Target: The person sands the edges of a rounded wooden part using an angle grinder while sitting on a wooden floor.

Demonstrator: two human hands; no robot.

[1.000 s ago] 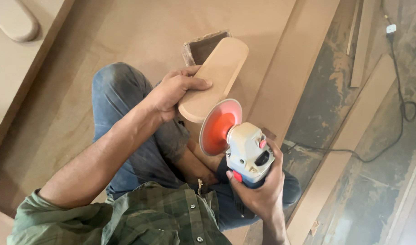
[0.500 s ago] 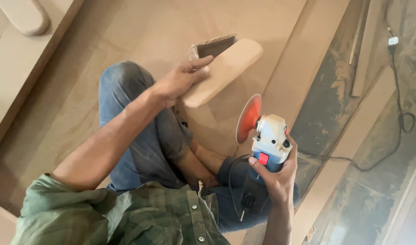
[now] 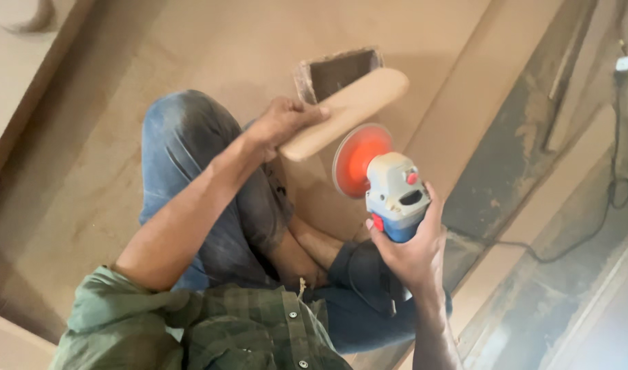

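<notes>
1. Left hand [image 3: 284,123] grips the near end of a rounded wooden paddle piece [image 3: 348,109], thumb on top, holding it tilted up w/ its far end over a dark square cutout [image 3: 341,68] in the board floor [image 3: 211,41].
2. Right hand [image 3: 413,250] is wrapped tight round the body of an angle grinder [image 3: 395,195]; its orange sanding disc [image 3: 358,159] sits just under the piece's lower edge, touching or nearly so — can't tell which.
3. Judgement: for a clean edge, keep the disc at a shallow angle, light pressure, and left-hand fingers well back from the disc.
4. Hard to see: underside of the piece, the grinder's switch, and disc spin. Power cord [image 3: 567,243] runs off to the right.
</notes>
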